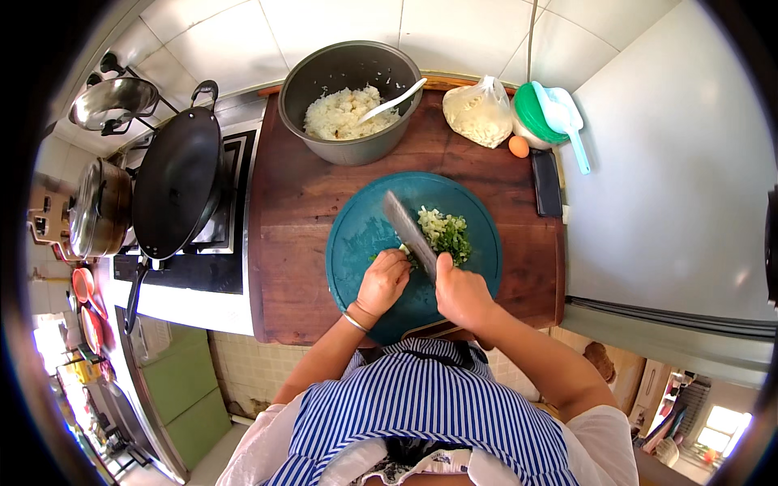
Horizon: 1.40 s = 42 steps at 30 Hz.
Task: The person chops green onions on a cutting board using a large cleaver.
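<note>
My right hand (460,290) is closed around the handle of a kitchen cleaver (408,229), whose blade slants up and left over a round teal cutting board (358,212). Left of the blade, my left hand (384,280) presses bent fingers onto a bit of green onion (403,248), mostly hidden under the fingertips. Chopped green onion (448,236), pale pieces above and dark green ones below, lies heaped just right of the blade. A few green scraps lie by my left fingertips.
A deep pot (358,152) of cooked rice (343,112) with a white spoon (392,102) stands behind the board. At back right are a filled plastic bag (478,115), an egg (518,146), a green-lidded container (530,109), a blue scoop (562,112) and a phone (547,183). A wok (177,182) sits left.
</note>
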Each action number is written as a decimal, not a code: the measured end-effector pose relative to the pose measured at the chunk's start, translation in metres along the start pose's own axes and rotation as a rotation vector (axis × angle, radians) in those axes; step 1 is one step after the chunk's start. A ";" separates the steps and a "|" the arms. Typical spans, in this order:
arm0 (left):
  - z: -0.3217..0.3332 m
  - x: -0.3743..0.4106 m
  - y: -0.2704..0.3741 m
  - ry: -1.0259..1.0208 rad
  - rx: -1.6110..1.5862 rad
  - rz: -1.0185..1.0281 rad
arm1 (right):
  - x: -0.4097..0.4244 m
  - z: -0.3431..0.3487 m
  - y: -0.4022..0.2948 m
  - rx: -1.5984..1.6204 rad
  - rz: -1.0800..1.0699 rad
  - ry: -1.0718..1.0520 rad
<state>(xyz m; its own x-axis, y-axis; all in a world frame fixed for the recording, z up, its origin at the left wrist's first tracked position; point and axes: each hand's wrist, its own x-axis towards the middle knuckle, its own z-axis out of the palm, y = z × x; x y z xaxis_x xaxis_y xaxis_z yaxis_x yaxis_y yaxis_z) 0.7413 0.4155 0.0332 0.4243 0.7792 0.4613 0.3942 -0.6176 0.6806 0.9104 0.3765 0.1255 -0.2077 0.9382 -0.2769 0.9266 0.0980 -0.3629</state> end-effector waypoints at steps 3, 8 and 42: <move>-0.002 0.000 0.001 -0.009 0.002 0.017 | 0.022 -0.010 0.010 0.008 -0.057 0.031; -0.002 0.002 0.001 0.019 0.010 0.034 | 0.031 -0.058 -0.010 0.001 -0.019 -0.179; 0.002 -0.005 -0.001 -0.005 0.043 0.019 | 0.032 -0.019 -0.003 -0.010 -0.116 -0.011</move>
<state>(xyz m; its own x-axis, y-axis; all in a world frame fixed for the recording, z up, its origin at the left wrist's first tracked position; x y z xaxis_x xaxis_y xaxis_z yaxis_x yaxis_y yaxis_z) 0.7403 0.4124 0.0295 0.4366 0.7666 0.4709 0.4207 -0.6366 0.6463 0.9067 0.4126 0.1342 -0.3171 0.9167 -0.2431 0.8991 0.2090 -0.3846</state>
